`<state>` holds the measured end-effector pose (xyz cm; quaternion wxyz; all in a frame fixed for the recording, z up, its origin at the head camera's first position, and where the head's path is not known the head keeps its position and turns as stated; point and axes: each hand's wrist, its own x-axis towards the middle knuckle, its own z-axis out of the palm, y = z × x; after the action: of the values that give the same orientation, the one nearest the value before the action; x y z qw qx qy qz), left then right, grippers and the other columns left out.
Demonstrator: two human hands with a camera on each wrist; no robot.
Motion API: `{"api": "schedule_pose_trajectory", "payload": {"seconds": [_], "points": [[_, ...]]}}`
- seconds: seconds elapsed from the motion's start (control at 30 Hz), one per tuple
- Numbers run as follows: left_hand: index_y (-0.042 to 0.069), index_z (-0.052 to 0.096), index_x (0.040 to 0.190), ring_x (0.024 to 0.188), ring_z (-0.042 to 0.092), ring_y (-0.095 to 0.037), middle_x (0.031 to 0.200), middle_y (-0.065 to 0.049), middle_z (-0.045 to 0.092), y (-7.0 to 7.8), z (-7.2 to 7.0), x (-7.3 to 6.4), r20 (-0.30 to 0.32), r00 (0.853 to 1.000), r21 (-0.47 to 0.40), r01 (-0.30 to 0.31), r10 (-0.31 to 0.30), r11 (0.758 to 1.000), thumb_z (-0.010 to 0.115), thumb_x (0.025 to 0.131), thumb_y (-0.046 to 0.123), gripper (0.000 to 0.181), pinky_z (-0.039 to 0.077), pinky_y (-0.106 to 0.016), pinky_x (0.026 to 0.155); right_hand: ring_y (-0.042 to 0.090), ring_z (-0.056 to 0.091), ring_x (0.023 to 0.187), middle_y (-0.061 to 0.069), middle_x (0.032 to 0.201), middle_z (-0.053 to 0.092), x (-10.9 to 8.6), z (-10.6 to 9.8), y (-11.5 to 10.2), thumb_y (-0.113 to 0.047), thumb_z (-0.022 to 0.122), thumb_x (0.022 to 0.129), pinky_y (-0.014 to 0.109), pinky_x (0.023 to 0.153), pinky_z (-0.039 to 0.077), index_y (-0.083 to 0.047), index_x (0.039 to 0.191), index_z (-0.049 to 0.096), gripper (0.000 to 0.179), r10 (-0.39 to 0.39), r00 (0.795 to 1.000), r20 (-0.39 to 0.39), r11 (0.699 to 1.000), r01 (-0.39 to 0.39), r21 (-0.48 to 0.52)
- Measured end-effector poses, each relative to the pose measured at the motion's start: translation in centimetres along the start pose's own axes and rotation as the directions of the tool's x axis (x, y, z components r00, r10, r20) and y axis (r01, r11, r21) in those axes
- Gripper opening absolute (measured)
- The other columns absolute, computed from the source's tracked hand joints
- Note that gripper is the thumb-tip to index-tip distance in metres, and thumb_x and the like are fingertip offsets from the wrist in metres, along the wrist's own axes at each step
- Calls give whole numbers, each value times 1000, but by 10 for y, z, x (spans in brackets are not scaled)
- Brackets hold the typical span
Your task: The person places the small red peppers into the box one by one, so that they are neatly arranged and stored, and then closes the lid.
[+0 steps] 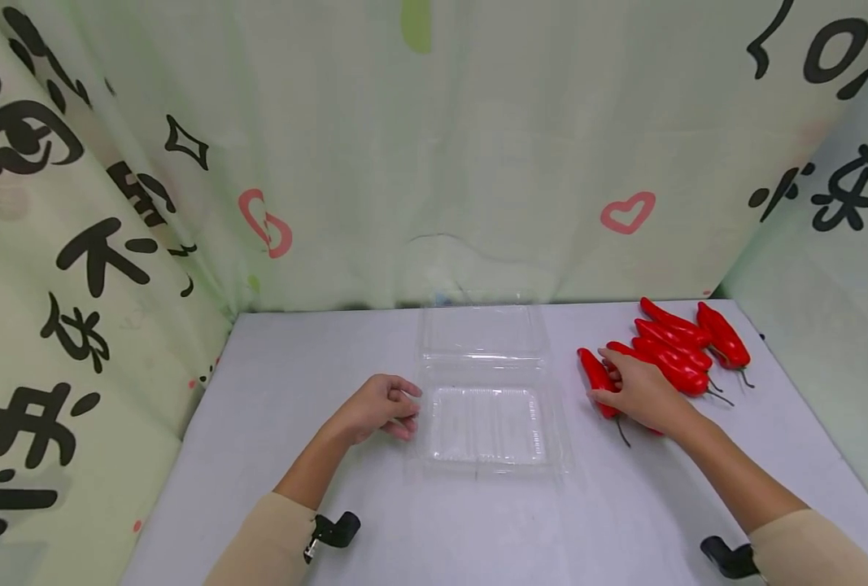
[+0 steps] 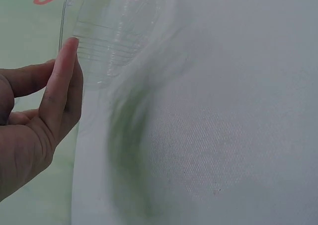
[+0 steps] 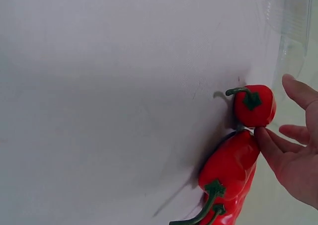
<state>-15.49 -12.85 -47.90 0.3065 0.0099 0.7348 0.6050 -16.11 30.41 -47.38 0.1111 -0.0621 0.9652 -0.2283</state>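
A clear plastic clamshell box point(image 1: 486, 468) lies unfolded in the middle of the table, its lid half toward the curtain. My left hand point(image 1: 386, 407) is beside its left edge; in the left wrist view a fingertip overlaps the rim of the box point(image 2: 99, 56). On the right, my right hand point(image 1: 646, 391) reaches over the leftmost red chili pepper point(image 1: 595, 370). The right wrist view has its fingertips between this pepper point(image 3: 263, 106) and a neighbouring pepper point(image 3: 231, 160), while the thumb stands apart from the pepper. Green stems point toward the table's near side.
Several more red peppers point(image 1: 671, 350) lie grouped behind and right of my right hand, near the back right corner of the white table point(image 1: 294, 358). A printed curtain point(image 1: 434, 163) hangs along the back and both sides. Dark wrist mounts point(image 1: 338, 529) stick out from the sleeves.
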Motion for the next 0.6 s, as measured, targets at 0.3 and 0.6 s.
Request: {"api": "schedule_pose_trajectory", "payload": {"seconds": [0.3, 0.6], "points": [[-12, 55, 129, 67, 70, -18, 86, -15, 69, 0, 0, 2, 16, 1000, -16, -1, 1, 1000, 63, 98, -4, 33, 65, -32, 62, 48, 56, 116, 34, 131, 57, 2, 2, -7, -36, 91, 76, 54, 80, 64, 9, 151, 38, 103, 76, 997, 31, 996, -75, -38], [-13, 55, 125, 67, 70, -18, 88, -19, 68, 1, -2, 1, 27, 1000, -35, 5, -4, 999, 62, 98, -6, 29, 65, -33, 62, 51, 52, 122, 34, 139, 53, 3, 12, -12, -28, 94, 72, 59, 86, 62, 8, 150, 41, 100, 60, 998, 12, 996, -59, -62]]}}
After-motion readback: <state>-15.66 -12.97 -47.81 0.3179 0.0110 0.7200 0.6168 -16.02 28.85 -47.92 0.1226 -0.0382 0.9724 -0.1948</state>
